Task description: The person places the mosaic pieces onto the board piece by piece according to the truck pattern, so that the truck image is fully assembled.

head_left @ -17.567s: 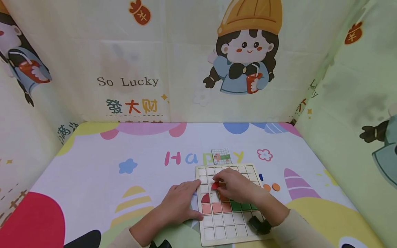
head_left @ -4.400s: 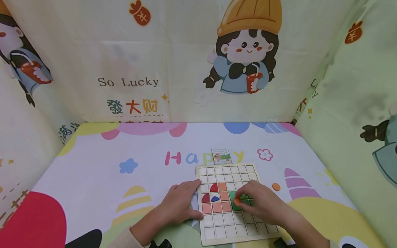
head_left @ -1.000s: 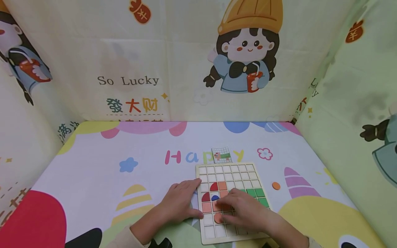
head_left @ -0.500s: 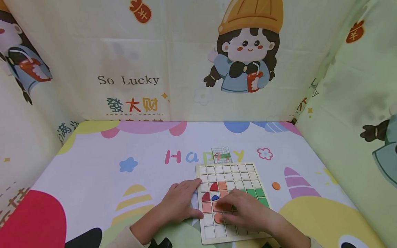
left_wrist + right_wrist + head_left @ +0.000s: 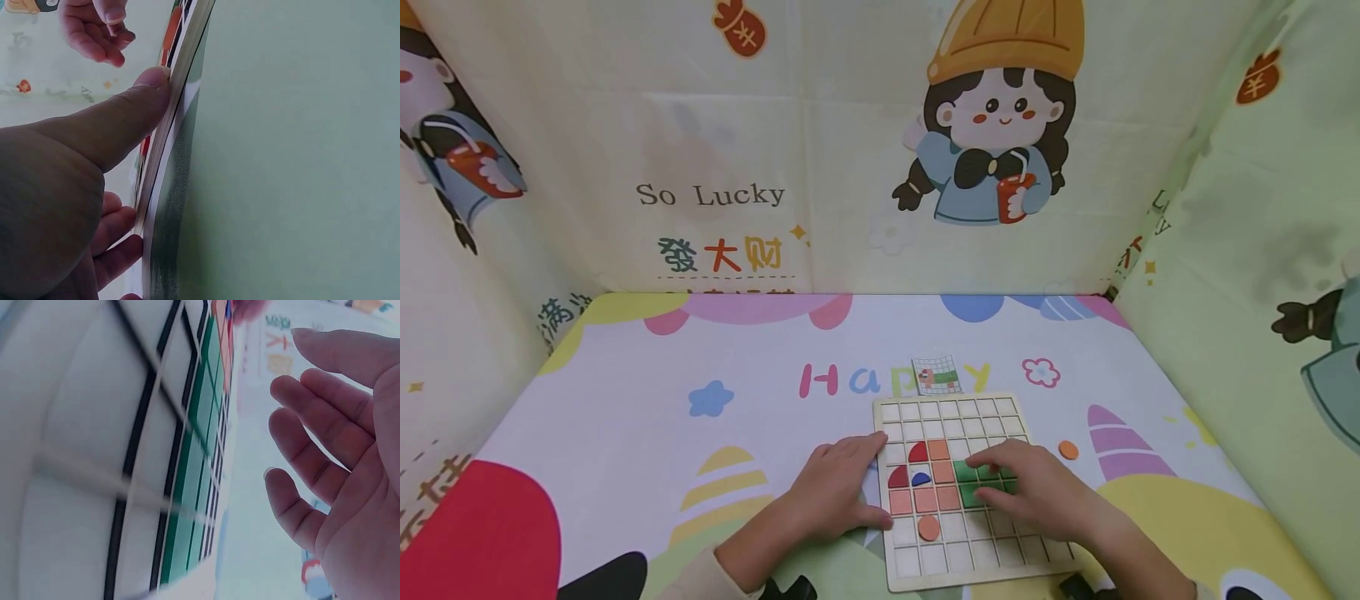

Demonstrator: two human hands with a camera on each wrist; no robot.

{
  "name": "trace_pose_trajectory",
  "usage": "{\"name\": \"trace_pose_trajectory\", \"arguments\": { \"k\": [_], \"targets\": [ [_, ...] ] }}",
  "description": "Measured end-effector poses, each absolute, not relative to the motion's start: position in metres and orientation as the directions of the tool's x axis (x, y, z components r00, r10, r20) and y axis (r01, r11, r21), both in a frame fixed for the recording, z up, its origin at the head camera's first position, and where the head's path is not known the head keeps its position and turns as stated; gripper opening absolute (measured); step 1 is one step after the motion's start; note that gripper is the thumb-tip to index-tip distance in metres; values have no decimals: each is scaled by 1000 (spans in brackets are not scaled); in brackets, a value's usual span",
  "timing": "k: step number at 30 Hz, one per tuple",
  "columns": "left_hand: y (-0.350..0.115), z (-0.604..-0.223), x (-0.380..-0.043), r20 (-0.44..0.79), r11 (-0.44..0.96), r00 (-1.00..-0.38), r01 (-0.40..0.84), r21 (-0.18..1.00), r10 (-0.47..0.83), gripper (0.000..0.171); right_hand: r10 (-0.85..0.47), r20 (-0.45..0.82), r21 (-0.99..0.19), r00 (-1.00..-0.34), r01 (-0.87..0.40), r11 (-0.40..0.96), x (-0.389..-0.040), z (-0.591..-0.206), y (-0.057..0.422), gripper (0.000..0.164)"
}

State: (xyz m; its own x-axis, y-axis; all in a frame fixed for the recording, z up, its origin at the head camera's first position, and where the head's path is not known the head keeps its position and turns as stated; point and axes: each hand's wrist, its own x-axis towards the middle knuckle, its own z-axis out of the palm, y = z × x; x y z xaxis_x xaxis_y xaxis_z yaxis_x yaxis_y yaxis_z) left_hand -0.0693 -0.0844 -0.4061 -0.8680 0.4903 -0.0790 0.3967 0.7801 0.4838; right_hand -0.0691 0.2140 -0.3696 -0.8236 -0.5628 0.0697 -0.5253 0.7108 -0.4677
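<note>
A wooden grid board [image 5: 985, 578] lies on the table. My left hand [image 5: 835, 492] touches its left edge with extended fingers; in the left wrist view, the thumb [image 5: 125, 115] presses the edge. My right hand [image 5: 1037, 492] hovers over the board's right side, holding nothing, fingers loosely bent in the right wrist view. An orange disc [image 5: 928, 527] sits in a cell below the row of salmon squares [image 5: 925, 500]. Above are red quarter-round pieces [image 5: 917, 452], a blue half-round piece [image 5: 921, 479] and more salmon squares. Green squares [image 5: 967, 495] are partly hidden under my right hand.
A small pattern card [image 5: 936, 377] lies just behind the board. Another orange disc [image 5: 1067, 450] is loose on the printed tablecloth [image 5: 775, 342], right of the board. Patterned cloth walls [image 5: 835, 150] enclose the table at the back and sides.
Over the longer span, the second red piece, blue half-round and salmon squares were set in the grid. My right hand has just let go of the orange disc and moved right; the left stays.
</note>
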Motion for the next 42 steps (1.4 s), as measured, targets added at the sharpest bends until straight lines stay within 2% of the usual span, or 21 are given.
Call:
{"name": "trace_pose_trajectory", "arguments": {
  "k": [11, 22, 29, 35, 42],
  "targets": [
    [-84, -405, -69, -91, 782, -871, 383, 492, 483, 99, -417, 114, -426, -902, -424, 799, -74, -369, 250, 32],
    [-84, -404, -70, -91, 783, -872, 382, 491, 482, 99, -322, 89, -443, -943, -327, 835, -77, -372, 274, 32],
    [-84, -405, -70, -93, 783, -872, 380, 492, 481, 99, -270, 136, -397, -953, -302, 867, -82, -378, 291, 31],
    [-84, -405, -70, -107, 786, -875, 364, 499, 473, 99, -217, 71, -406, -974, -227, 885, -87, -382, 302, 36],
    [-84, -406, -70, -100, 787, -875, 369, 494, 474, 99, -164, 6, -432, -987, -150, 889, -90, -384, 308, 33]
  ]
}}
